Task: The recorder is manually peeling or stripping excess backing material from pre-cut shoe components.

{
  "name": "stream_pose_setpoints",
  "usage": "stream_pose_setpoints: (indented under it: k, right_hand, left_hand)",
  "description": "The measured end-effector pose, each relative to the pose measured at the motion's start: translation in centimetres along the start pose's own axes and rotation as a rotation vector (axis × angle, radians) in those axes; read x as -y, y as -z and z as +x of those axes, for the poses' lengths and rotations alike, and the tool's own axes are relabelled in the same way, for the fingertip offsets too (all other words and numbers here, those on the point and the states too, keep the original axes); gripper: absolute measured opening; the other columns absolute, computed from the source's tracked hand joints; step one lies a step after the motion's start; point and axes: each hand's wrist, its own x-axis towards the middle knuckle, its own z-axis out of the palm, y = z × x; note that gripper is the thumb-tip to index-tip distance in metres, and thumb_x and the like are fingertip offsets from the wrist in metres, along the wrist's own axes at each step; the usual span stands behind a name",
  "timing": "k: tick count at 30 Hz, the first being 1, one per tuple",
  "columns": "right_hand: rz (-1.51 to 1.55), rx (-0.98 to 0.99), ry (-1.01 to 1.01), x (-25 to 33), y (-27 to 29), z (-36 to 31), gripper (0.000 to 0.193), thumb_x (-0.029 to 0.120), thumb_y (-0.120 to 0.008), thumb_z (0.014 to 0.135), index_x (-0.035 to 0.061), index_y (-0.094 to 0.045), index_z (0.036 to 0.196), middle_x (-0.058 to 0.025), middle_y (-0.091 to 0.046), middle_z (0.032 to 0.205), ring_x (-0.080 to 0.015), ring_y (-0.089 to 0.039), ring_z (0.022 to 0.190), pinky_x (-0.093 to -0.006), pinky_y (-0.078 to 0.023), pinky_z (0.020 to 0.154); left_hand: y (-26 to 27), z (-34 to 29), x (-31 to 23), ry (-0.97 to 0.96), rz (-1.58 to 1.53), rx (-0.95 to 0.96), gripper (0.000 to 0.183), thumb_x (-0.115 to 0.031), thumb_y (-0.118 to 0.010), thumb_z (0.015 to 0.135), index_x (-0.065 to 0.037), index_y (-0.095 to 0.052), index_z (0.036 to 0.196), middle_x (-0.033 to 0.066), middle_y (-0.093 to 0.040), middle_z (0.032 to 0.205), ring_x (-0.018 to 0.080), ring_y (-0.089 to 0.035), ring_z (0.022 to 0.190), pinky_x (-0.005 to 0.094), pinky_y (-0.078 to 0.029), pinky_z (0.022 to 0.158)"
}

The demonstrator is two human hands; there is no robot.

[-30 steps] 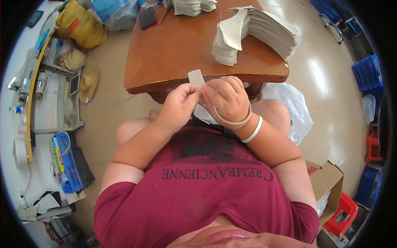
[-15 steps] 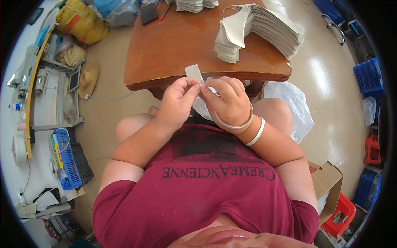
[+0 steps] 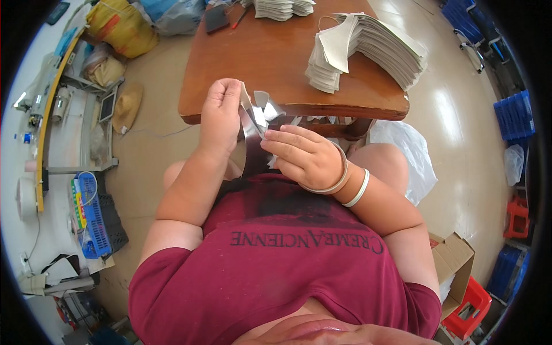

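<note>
Hands meet just in front of the near edge of the wooden table (image 3: pixel 276 57), above the person's lap. The left hand (image 3: pixel 221 112) is clenched around the upper end of a grey strip (image 3: pixel 252 141), thumb and fingers pinching it close to the table's edge. The strip looks thin, smooth and slightly glossy, pale grey where light hits it and darker lower down; it hangs in a curve from the left hand towards the maroon shirt (image 3: pixel 287 259). Near its top, small pale folded bits stick up between the two hands, just below the table's rim. The right hand (image 3: pixel 302 155) lies beside the strip on its right, fingers stretched flat and pointing left, fingertips touching the strip; whether they actually grip it cannot be told. Two pale bangles (image 3: pixel 351 187) circle the right wrist.

On the table's right half sits a fanned stack of grey-white sheets (image 3: pixel 368 49); a smaller stack (image 3: pixel 282 7) lies at the far edge. A white plastic bag (image 3: pixel 402 152) rests on the floor to the right of the table, beside the person's knee. Well to the left of the table stands a blue crate (image 3: pixel 92 215) against a cluttered workbench.
</note>
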Motion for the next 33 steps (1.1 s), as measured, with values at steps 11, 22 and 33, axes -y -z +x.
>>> stream_pose_setpoints:
  k: [11,22,33]
  right_hand:
    - [0.240,-0.003,-0.362,-0.2,-0.2,-0.7,0.027,-0.001,-0.074,0.071,0.0030,-0.052,0.085,-0.0195,-0.063,0.121,-0.0380,-0.062,0.098,-0.0436,-0.051,0.082]
    - [0.149,-0.009,-0.258,-1.1,0.5,-0.4,0.027,0.001,-0.074,0.069,-0.0003,-0.053,0.086,-0.0202,-0.063,0.109,-0.0383,-0.063,0.095,-0.0430,-0.053,0.083]
    - [0.152,0.284,-0.210,-0.7,0.1,-2.4,0.014,0.010,-0.062,0.069,0.0050,-0.052,0.077,-0.0101,-0.056,0.078,-0.0282,-0.057,0.075,-0.0376,-0.049,0.073]
  left_hand:
    - [0.6,-0.6,0.2,0.464,-0.429,0.244,0.029,-0.026,-0.062,0.098,-0.007,-0.050,0.115,0.0080,-0.061,0.099,0.0191,-0.060,0.091,0.0341,-0.052,0.084]
    - [0.2,-0.9,0.8,0.103,0.172,0.332,0.020,-0.003,-0.062,0.094,0.000,-0.060,0.113,0.0045,-0.065,0.102,0.0113,-0.062,0.089,0.0251,-0.051,0.084]
    - [3.5,3.2,-3.5,0.347,-0.334,0.013,0.028,-0.006,-0.044,0.092,0.004,-0.063,0.109,0.0093,-0.063,0.080,0.0159,-0.057,0.066,0.0275,-0.049,0.065]
